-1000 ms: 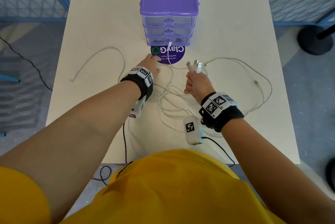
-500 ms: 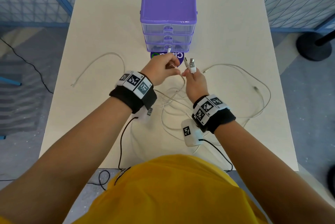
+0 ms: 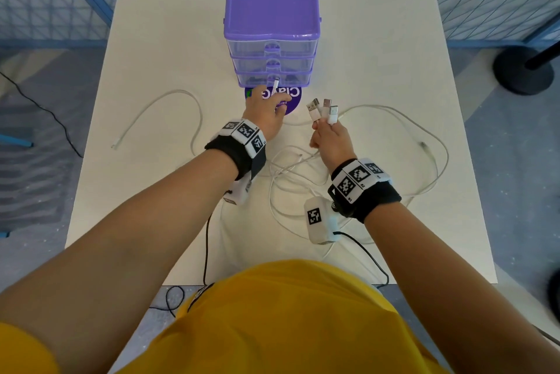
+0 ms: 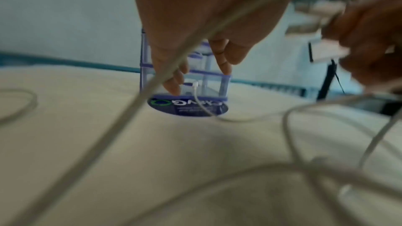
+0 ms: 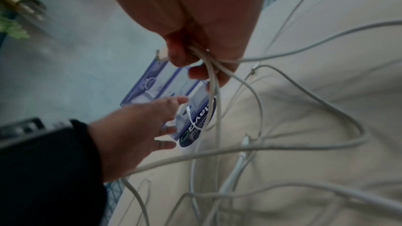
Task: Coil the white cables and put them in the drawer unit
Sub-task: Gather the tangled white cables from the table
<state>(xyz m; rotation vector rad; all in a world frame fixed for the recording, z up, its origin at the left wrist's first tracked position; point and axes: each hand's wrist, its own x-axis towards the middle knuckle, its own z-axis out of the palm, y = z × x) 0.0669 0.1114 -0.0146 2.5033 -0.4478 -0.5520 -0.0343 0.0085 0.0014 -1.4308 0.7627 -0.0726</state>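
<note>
A purple drawer unit point(image 3: 271, 4) with three clear drawers, all pushed in, stands at the table's far middle. Several white cables point(image 3: 424, 137) sprawl in loops in front of it, tangled near my wrists. One cable end point(image 3: 275, 85) leans against the bottom drawer. My left hand point(image 3: 268, 101) reaches toward that end point(image 4: 195, 84) with fingers spread and holds nothing. My right hand point(image 3: 325, 128) pinches three cable plugs point(image 3: 322, 107) upright, and their cords point(image 5: 212, 75) trail down from the fist point(image 5: 195, 61).
A round purple sticker point(image 3: 291, 98) lies on the white table point(image 3: 378, 40) in front of the unit. One separate white cable point(image 3: 169, 95) loops at the left. Blue mesh fencing surrounds the table, and a black stand base point(image 3: 521, 70) sits on the floor at right.
Half a second ago my left hand was up against the right hand's plugs. It has since moved forward toward the bottom drawer. The right hand stayed raised with the plugs.
</note>
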